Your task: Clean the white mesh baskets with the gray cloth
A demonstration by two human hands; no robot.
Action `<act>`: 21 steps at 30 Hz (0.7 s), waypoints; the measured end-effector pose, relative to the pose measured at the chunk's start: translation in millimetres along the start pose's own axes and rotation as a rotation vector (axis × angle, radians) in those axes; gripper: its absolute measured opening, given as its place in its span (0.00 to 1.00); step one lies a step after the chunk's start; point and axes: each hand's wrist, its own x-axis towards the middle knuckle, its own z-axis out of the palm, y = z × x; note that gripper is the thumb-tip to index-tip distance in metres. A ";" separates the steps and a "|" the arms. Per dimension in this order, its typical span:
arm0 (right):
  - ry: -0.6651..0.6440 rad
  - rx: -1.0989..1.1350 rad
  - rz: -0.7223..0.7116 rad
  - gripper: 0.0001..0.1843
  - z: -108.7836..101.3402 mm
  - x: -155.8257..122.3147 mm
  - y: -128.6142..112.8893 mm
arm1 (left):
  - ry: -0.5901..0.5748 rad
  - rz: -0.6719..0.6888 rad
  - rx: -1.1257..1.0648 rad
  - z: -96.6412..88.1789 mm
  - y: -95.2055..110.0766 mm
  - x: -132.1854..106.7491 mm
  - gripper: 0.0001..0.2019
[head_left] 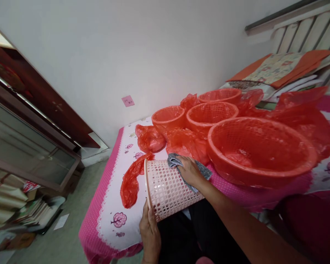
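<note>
A pale pink perforated plastic basket (167, 190) lies on its side at the table's edge, above my lap. My left hand (150, 227) grips its rim at the lower left, with the thumb on the outer wall. Bunched in my right hand (191, 170) is a grey cloth (174, 160), pressed against the upper side of the basket. The cloth's loose end hangs past my wrist. Just left of the basket, a crumpled red plastic bag (130, 187) rests on the tablecloth.
Several red baskets, including a large one (261, 150), stand on the table among red plastic bags (187, 145). A pink and white tablecloth (107, 223) covers the table. Folded bedding (283, 69) is stacked at the back right. At left stands a glass-fronted cabinet (30, 143).
</note>
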 end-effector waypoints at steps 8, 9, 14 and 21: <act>0.058 -0.020 0.032 0.24 -9.1 -20.9 24.8 | 0.042 0.018 0.069 -7.1 0.6 -18.9 0.28; 0.073 -0.022 0.052 0.24 -9.8 -23.6 28.7 | 0.068 0.012 0.078 -5.6 -0.5 -22.8 0.28; 0.167 0.052 0.025 0.26 -7.7 -37.2 45.7 | 0.096 0.005 0.093 -4.4 -8.6 -40.8 0.28; 0.184 0.070 -0.054 0.27 -5.9 -52.8 50.2 | 0.022 -0.044 0.061 -19.1 45.1 -1.5 0.32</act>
